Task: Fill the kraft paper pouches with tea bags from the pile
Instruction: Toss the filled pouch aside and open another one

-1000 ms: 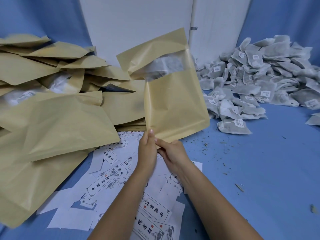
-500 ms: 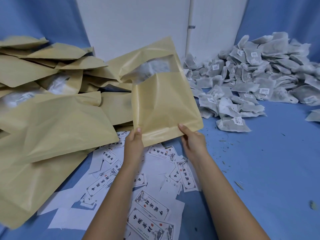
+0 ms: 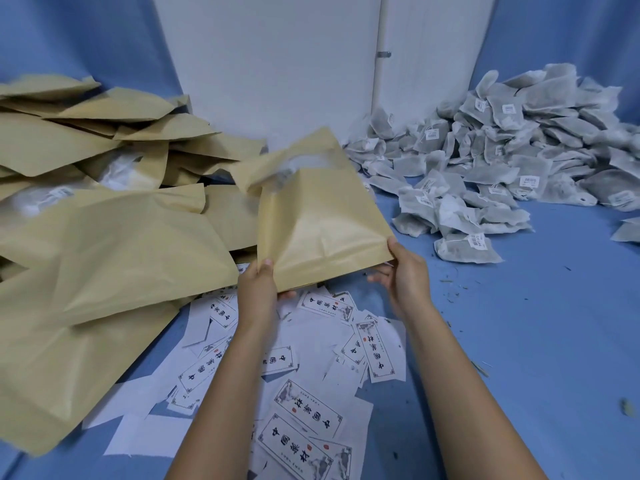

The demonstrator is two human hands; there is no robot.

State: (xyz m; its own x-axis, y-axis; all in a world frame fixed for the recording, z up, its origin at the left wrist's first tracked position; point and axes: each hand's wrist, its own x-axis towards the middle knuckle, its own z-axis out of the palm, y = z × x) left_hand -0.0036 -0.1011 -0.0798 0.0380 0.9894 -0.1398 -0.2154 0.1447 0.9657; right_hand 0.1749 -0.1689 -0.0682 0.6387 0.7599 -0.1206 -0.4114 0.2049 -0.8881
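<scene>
I hold a kraft paper pouch [image 3: 318,223] above the blue table by its near edge. My left hand [image 3: 258,289] grips the near left corner, thumb on top. My right hand [image 3: 405,275] grips the near right corner. The pouch leans away from me, and its far end with a clear window is folded over and blurred. The pile of grey tea bags [image 3: 502,157] with small white tags lies at the far right, apart from both hands.
A heap of kraft pouches [image 3: 104,237] covers the left side. Printed white labels [image 3: 304,410] lie scattered on the blue table [image 3: 536,341] under my forearms. A white wall panel [image 3: 277,64] stands behind. Tea crumbs dot the table at the right.
The pouch has dropped lower and tipped away from me. My right hand has slid from beside my left hand out to the pouch's right corner.
</scene>
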